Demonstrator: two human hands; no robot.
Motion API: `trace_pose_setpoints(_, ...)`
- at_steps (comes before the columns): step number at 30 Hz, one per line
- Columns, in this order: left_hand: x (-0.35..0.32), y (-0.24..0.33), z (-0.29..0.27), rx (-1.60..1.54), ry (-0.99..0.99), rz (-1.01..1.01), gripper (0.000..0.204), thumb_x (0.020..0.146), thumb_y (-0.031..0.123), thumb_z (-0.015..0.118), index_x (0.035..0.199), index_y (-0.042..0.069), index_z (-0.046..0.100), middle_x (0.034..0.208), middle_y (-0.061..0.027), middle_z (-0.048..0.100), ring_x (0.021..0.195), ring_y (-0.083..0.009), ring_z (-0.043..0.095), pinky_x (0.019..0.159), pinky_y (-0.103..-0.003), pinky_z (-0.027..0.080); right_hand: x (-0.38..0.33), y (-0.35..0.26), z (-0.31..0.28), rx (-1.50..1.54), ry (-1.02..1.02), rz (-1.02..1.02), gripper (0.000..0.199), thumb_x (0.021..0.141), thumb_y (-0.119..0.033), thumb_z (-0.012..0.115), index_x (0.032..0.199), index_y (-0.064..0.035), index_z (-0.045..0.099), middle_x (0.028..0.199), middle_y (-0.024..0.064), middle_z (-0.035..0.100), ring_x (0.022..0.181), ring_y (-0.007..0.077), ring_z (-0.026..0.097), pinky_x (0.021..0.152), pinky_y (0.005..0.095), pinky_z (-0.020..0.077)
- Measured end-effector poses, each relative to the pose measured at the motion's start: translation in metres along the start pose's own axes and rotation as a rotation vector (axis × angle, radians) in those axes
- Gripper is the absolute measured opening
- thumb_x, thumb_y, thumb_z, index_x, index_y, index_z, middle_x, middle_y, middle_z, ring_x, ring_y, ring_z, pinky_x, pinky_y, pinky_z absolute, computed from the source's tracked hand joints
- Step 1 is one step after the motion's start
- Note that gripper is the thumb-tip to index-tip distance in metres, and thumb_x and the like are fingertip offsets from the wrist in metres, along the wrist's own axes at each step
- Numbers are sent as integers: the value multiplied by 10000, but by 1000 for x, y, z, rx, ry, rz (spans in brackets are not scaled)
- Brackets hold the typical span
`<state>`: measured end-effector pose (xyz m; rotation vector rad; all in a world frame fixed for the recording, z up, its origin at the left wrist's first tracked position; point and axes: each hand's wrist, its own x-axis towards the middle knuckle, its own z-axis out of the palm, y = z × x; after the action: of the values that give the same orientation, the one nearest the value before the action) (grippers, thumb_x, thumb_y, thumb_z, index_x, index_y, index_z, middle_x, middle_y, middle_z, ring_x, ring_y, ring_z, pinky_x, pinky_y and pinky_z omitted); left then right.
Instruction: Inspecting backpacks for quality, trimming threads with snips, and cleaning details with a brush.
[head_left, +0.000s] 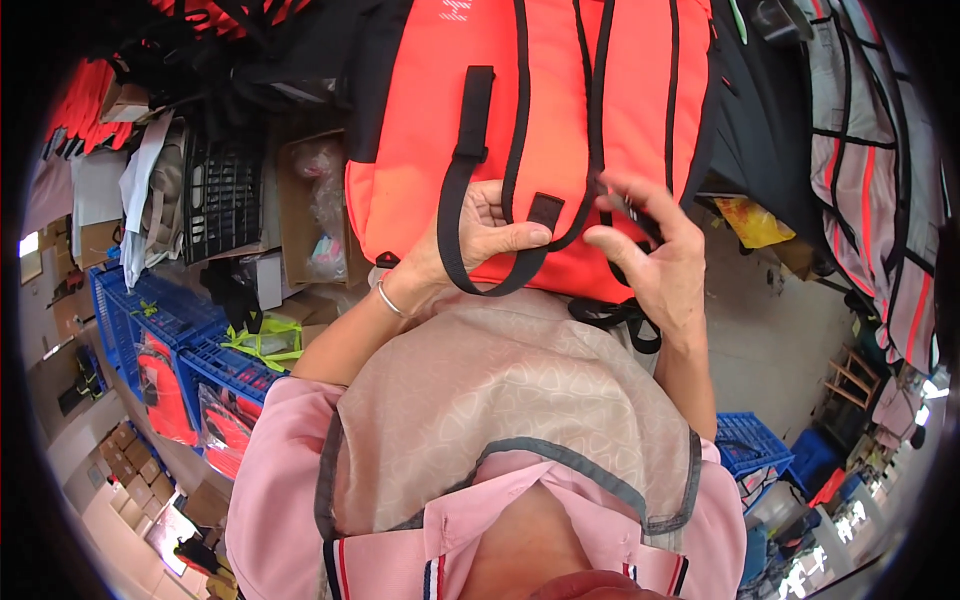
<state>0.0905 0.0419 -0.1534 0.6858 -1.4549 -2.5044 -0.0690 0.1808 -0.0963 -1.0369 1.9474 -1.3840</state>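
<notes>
A bright orange-red backpack point(440, 200) with black edging lies in front of me, its shoulder straps facing up. My left hand point(490, 232) pinches the lower end of one padded shoulder strap point(555, 150), thumb on top beside a small black patch and fingers behind. A black webbing strap point(455, 215) loops down over that wrist and hand. Just to the right, my right hand point(655, 250) is curled round a small dark tool point(632, 212), mostly hidden by the fingers. Its thumb and fingertips are close to the shoulder strap's edge.
Blue plastic crates point(230, 355) with bagged orange items stand at the left, below a cardboard box point(300, 215) holding plastic-wrapped things. Grey pieces with orange stripes point(880, 170) hang at the right. Another blue crate point(750, 440) and a wooden stool point(850, 380) stand lower right.
</notes>
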Motion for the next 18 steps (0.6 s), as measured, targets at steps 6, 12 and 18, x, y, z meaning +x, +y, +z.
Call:
trace_pose_setpoints(6,0,6,6,-2,35,-18,278,842,74,729,1102,-1,667,985,-62,705,904,-119,663,829,-266,534,1,5,-8,-552,134,-396,298,719,-161,826,954,-36,690,812,81,684,689,229,632,613,306,501)
trace_pose_setpoints(12,0,7,10,31,66,-35,265,849,70,723,1097,-5,666,952,-52,705,845,-89,655,763,-229,532,1,7,-1,-759,142,-520,341,657,-180,838,954,-80,702,754,11,648,616,181,573,546,294,469)
trace_pose_setpoints(18,0,4,8,40,67,-5,303,838,183,768,1057,-8,683,926,-53,716,827,-85,656,770,-238,530,3,11,1,-795,141,-545,341,675,-185,831,977,-88,705,772,9,644,628,180,575,552,286,469)
